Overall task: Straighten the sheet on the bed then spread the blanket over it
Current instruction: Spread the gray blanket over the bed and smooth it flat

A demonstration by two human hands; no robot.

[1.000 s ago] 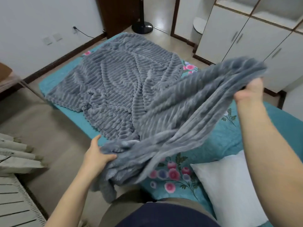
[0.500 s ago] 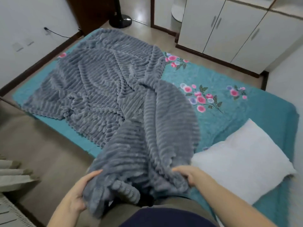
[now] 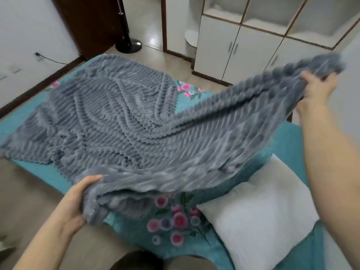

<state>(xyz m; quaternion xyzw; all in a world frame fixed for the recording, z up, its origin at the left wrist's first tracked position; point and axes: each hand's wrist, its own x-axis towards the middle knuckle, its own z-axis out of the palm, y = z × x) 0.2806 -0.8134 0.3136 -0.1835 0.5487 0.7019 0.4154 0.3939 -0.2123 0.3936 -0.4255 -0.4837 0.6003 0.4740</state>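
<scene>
Here our left grip (image 3: 75, 203) curls round the grey blanket's (image 3: 136, 123) near corner, held low. Our right grip (image 3: 315, 88) clutches its other corner, held high. The held edge slants up rightward, and the blanket's length runs away from us over the teal sheet (image 3: 288, 137).

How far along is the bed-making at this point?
Done: the teal sheet looks flat where visible. In hand: left hand and right hand grip the grey blanket by its raised near edge; the far part lies rumpled. Left: lower it over the uncovered sheet and smooth.
</scene>
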